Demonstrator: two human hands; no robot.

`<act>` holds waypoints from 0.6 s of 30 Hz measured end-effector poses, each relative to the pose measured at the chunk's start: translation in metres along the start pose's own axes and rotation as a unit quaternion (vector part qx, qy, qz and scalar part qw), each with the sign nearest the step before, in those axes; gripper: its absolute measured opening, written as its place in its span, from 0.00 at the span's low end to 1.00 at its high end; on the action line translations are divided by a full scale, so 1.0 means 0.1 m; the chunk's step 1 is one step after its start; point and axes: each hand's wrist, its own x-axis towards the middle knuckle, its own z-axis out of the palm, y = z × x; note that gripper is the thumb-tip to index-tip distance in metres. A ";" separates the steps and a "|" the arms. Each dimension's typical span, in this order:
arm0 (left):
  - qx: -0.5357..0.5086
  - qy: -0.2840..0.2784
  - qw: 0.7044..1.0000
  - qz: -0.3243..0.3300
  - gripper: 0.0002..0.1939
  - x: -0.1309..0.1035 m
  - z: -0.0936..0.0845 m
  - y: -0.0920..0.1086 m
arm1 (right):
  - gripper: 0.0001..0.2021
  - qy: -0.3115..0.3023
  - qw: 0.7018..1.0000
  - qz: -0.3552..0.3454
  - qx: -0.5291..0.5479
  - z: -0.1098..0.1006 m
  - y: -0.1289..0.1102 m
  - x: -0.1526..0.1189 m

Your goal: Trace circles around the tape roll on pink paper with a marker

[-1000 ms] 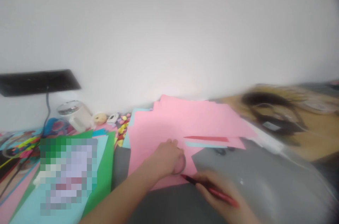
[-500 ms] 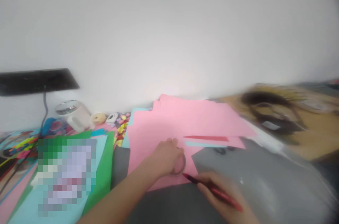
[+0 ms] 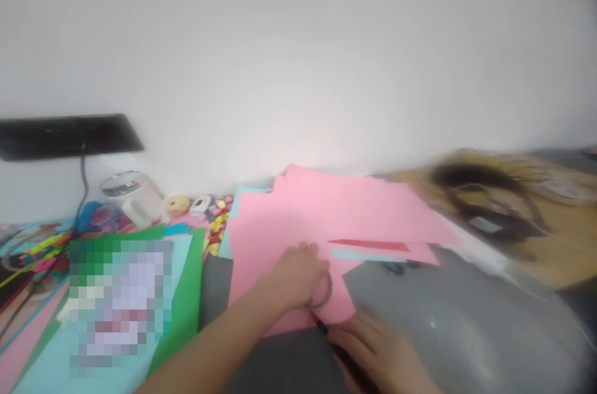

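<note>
Sheets of pink paper [image 3: 261,226] lie on the grey table, partly over light blue paper. My left hand [image 3: 298,273] presses a round, ring-like object [image 3: 330,289] down on the lower pink sheet, its fingers bent around the ring's upper left side. A red and black pen [image 3: 321,324] is held in my right hand [image 3: 380,350], with its red tip at the paper just below the ring. The pen's rear part runs down under the hand, blurred.
Green paper [image 3: 189,294] and a pixelated item are at the left, below a white cup [image 3: 133,195]. Behind them hangs a dark panel [image 3: 69,136] with a cable. A black strap-like object [image 3: 494,201] sits on the wooden surface at right.
My right hand has moved left and down, and the pen now stands steeper with its tip further left, under the ring. My left hand stays on the ring. The view has shifted slightly.
</note>
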 end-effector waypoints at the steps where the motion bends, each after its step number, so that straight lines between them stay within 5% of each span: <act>1: 0.000 0.000 1.000 0.000 0.19 0.00 0.00 0.00 | 0.09 -0.008 1.000 -0.014 -0.013 -0.02 -0.01 0.02; 11: 0.001 -0.003 1.000 -0.003 0.19 0.00 -0.02 0.02 | 0.11 0.006 0.990 -0.078 -0.121 0.15 -0.18 0.32; 18: -0.003 -0.011 1.000 -0.004 0.18 0.00 -0.02 0.00 | 0.10 -0.011 0.989 -0.083 -0.121 0.04 -0.15 0.20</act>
